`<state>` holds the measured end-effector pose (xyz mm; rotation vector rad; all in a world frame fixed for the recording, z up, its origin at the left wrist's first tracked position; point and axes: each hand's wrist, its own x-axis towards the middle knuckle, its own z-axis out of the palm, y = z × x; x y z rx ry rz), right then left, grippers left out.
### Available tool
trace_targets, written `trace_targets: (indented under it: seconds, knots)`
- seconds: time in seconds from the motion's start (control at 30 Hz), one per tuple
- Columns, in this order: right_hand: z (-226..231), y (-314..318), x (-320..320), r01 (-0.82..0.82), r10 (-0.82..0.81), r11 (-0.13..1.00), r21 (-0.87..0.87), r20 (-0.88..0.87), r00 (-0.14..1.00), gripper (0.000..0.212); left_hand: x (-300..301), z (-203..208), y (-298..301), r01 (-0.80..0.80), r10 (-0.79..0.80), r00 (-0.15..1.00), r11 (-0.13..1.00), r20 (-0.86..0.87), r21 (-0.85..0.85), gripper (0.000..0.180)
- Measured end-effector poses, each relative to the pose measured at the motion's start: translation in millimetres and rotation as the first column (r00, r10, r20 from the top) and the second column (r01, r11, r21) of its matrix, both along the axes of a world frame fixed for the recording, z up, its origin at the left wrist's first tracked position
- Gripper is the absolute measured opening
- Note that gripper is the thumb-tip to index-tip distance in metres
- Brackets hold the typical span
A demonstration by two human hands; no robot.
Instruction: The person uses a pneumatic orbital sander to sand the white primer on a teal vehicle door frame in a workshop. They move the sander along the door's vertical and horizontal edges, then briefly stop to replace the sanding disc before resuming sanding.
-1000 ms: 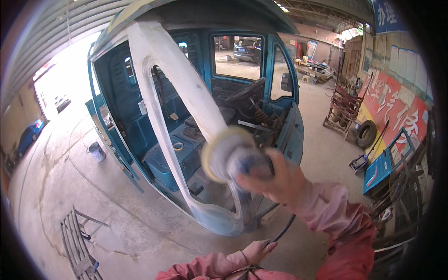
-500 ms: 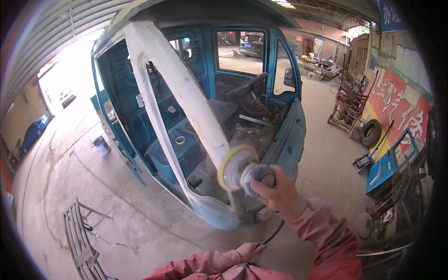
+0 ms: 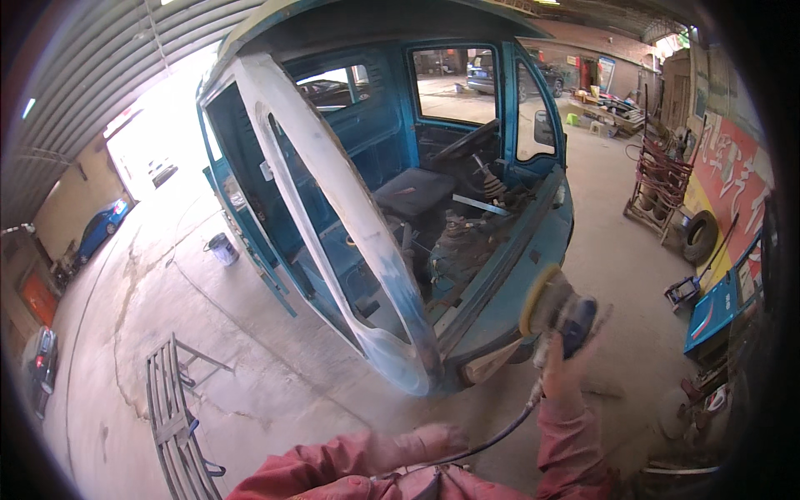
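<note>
My right hand (image 3: 563, 375) is wrapped round a disc sander (image 3: 575, 323), its fingers smeared by motion. The sander's round yellowish pad (image 3: 542, 302) is tilted toward the blue front panel of a stripped vehicle cab (image 3: 508, 292); whether they touch cannot be made out. A dark hose (image 3: 510, 429) runs from the sander down past my waist. Beside that hose is my left hand (image 3: 437, 439), low in front of my body and blurred, so its grip is unclear. The cab's bare whitish pillar (image 3: 333, 179) slopes down to the left of the sander.
A slatted metal stand (image 3: 173, 421) is on the floor at the left, with a bucket (image 3: 222, 249) beyond it. On the right are a loose blue door (image 3: 715, 312), a floor jack (image 3: 683, 289), a tire (image 3: 700, 236) and a cart with tanks (image 3: 662, 179).
My right hand has carried the sander off the lower pillar, to the right and toward the front panel. My left hand has shifted slightly left. The view has turned a little.
</note>
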<state>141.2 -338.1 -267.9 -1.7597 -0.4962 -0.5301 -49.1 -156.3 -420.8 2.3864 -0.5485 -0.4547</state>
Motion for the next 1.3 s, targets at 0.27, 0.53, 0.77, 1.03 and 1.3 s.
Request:
trace_targets:
  seconds: [0.27,0.53,0.77,1.03,1.3]
  knots:
    - [-62.6,-86.7,4.9,0.256,-0.259,0.961,0.106,0.016,0.966,0.085,62.0,280.6,123.0,-0.826,0.135,0.012,0.560,0.991,-0.066,0.083]
    - [-132.3,-142.3,17.4,0.395,-0.393,0.919,0.011,-0.083,0.916,0.080,117.6,335.8,146.5,-0.959,0.182,-0.174,0.191,0.968,-0.208,0.100]
    - [-150.0,-148.4,26.8,0.361,-0.362,0.931,-0.045,-0.004,0.932,0.081,110.7,285.8,126.0,-0.958,0.164,-0.153,0.216,0.975,-0.187,0.102]
    - [-126.7,-120.2,18.4,0.290,-0.293,0.956,-0.043,-0.183,0.939,0.081,103.5,236.1,110.3,-0.938,0.230,-0.103,0.300,0.968,-0.172,0.100]
    - [-136.9,-99.0,18.8,0.229,-0.214,0.972,0.047,-0.221,0.951,0.083,93.1,188.9,100.0,-0.915,0.249,-0.042,0.380,0.968,-0.137,0.087]
